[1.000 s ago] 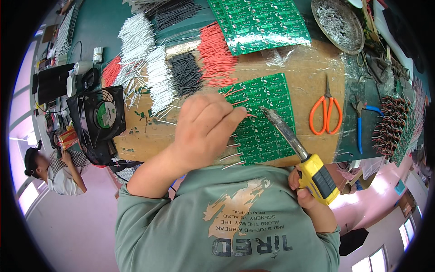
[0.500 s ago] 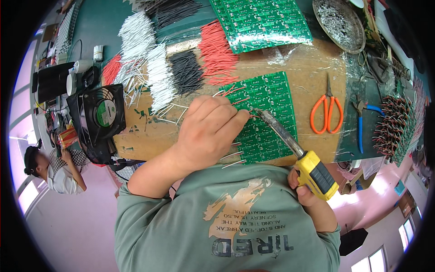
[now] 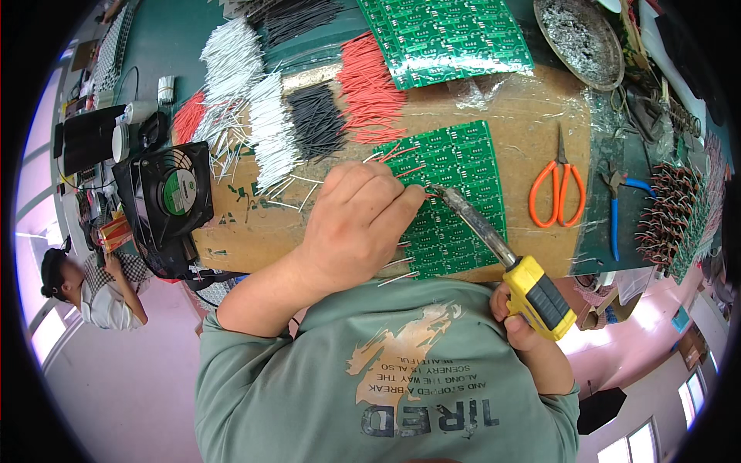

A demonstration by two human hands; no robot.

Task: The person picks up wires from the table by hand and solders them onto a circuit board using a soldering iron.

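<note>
My left hand [image 3: 351, 220] is closed over the left side of a green circuit board panel [image 3: 459, 243]. Thumb and forefinger pinch a red wire [image 3: 431, 195], of which only a short end shows at the board. In my right hand [image 3: 515, 320] is a yellow and black soldering iron [image 3: 538, 297], its metal barrel slanting up and left. The iron's tip is at the wire's end, on or just over the board; exact contact is too small to tell. Several red and white wires stick out from the board's left edge, partly hidden by my left hand.
Beyond the board lie piles of red wires [image 3: 372, 92], black wires [image 3: 316, 119] and white wires [image 3: 272, 131]. A stack of green panels [image 3: 448, 38] is at the back. Orange-handled scissors [image 3: 557, 193] and blue-handled cutters [image 3: 614, 216] lie right; a fan [image 3: 174, 189] stands left. A person [image 3: 100, 289] is farther left.
</note>
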